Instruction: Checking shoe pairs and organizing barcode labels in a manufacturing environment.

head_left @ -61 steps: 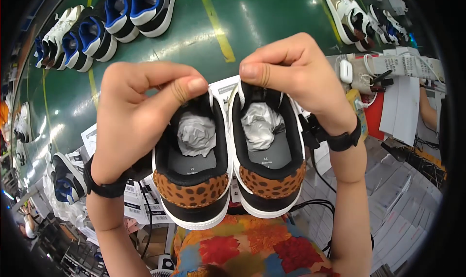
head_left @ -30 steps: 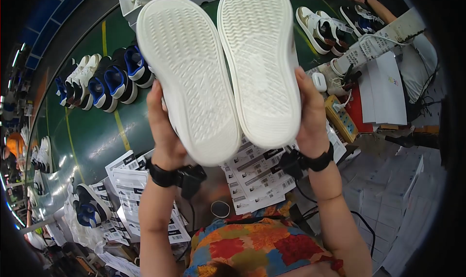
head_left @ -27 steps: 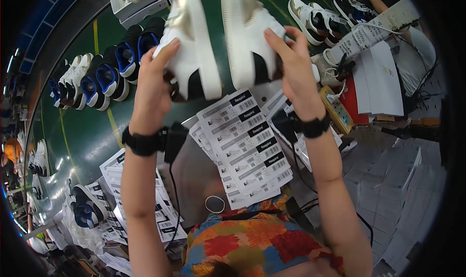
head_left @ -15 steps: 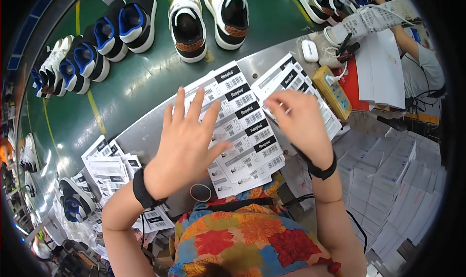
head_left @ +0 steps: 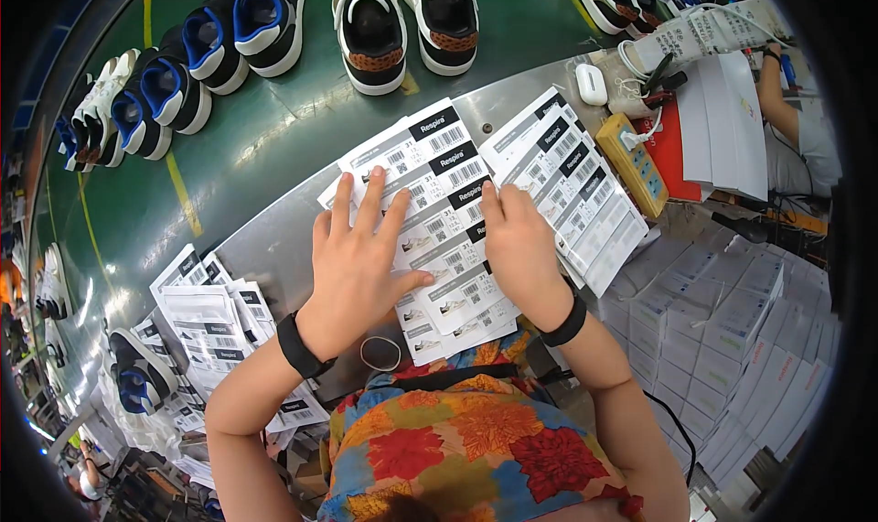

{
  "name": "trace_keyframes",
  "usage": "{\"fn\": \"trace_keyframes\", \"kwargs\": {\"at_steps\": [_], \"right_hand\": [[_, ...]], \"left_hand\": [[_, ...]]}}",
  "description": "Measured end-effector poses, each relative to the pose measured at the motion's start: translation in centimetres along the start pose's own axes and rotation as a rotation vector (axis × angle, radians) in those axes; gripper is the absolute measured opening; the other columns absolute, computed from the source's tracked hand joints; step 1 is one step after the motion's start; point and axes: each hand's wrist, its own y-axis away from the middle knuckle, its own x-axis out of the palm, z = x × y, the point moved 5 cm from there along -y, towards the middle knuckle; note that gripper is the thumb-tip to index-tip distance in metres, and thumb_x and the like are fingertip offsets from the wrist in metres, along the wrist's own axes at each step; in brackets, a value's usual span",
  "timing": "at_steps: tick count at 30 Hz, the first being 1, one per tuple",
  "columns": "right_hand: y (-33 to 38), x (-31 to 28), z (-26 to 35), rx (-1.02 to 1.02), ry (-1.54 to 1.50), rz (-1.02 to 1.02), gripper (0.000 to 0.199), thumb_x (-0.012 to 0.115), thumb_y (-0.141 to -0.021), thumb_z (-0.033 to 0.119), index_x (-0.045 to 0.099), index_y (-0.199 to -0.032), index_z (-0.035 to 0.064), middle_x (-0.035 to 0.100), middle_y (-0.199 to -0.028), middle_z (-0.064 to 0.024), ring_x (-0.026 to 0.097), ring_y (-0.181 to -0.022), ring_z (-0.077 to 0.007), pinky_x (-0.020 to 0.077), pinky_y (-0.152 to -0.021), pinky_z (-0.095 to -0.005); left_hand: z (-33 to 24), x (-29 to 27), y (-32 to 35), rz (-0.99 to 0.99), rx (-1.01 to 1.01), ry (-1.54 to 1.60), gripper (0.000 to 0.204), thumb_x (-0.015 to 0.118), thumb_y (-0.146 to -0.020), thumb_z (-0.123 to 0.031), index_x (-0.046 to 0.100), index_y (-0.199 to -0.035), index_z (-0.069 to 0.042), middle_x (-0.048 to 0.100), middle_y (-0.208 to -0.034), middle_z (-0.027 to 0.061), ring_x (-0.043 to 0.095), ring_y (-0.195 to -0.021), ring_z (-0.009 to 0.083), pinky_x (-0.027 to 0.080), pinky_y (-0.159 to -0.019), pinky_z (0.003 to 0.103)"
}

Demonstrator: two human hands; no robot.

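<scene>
Head view: both hands lie flat and spread on a sheet of labels (head_left: pixel 437 213) in the middle of the frame, on the grey tabletop (head_left: pixel 274 247). The left hand (head_left: pixel 358 264) has its fingers splayed over the sheet's left half. The right hand (head_left: pixel 519 247) presses down on the right edge. Neither is clamped on anything.

The sheet overlaps others beneath it and a second fan of labels (head_left: pixel 569 185) to the right, so a sideways push could drag the lower sheets out of order. The fan's lower corner seems to overhang the tabletop's edge at right; a nudge there might tip it onto the stacked boxes (head_left: pixel 732 330) below.

The sheet is white, set at a slant, and divided into rows, each with a black header strip, a barcode and a small shoe picture. It lies flat, uncurled.

A rubber band (head_left: pixel 380 352) lies just below the left hand. A pair of shoes (head_left: pixel 407 23) stands on the green belt (head_left: pixel 274 129) at top centre.
</scene>
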Motion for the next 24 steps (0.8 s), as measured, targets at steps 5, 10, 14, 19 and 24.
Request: {"fn": "trace_keyframes", "kwargs": {"at_steps": [5,10,14,19,24], "right_hand": [[-1.6,0.0,-3.5,0.361,-0.689,0.079,0.020,0.071,-0.078,0.010,0.058,-0.086,-0.0026,0.058,-0.079,-0.0194,0.059,-0.072,-0.0374,0.0477,-0.064,-0.0441],[-1.7,-0.1,-2.1,0.230,-0.474,0.019,0.011,0.064,-0.080,0.003,0.054,-0.078,-0.0014,0.059,-0.075,-0.0182,0.059,-0.069,-0.0368,0.0473,-0.063,-0.0438],[-0.7,0.2,-0.2,0.140,-0.149,0.013,0.036,0.059,-0.083,0.002,0.052,-0.116,-0.0111,0.053,-0.091,-0.0162,0.056,-0.085,-0.0316,0.0501,-0.067,-0.0378],[0.6,0.1,1.6,0.048,-0.062,-0.011,0.051,0.059,-0.080,0.000,0.044,-0.126,-0.0163,0.050,-0.109,-0.0241,0.051,-0.097,-0.0340,0.0498,-0.080,-0.0376],[2.1,-3.7,2.7,-0.099,-0.217,-0.121,0.026,0.069,-0.075,0.010,0.062,-0.095,-0.0048,0.058,-0.102,-0.0212,0.056,-0.105,-0.0330,0.0428,-0.092,-0.0463]], "left_hand": [[0.3,0.1,0.2,0.001,0.006,0.038,0.091,0.086,-0.055,-0.045,0.052,-0.132,-0.009,0.037,-0.147,0.0185,0.033,-0.133,0.0447,0.035,-0.100,0.052],[0.6,0.0,-0.1,-0.004,-0.007,0.028,0.093,0.085,-0.056,-0.045,0.050,-0.133,-0.008,0.032,-0.148,0.0215,0.031,-0.133,0.0450,0.031,-0.102,0.056],[0.9,-0.1,0.0,0.030,-0.006,0.003,0.094,0.083,-0.058,-0.047,0.048,-0.135,-0.008,0.032,-0.148,0.0220,0.031,-0.133,0.0445,0.029,-0.102,0.059],[1.2,-0.4,0.1,0.029,-0.003,-0.023,0.094,0.082,-0.057,-0.049,0.048,-0.135,-0.009,0.033,-0.147,0.0219,0.031,-0.133,0.0439,0.029,-0.101,0.061],[1.5,-0.6,-0.2,0.026,-0.005,-0.029,0.095,0.083,-0.054,-0.051,0.050,-0.134,-0.011,0.036,-0.145,0.0215,0.033,-0.131,0.0455,0.028,-0.099,0.065]]}}
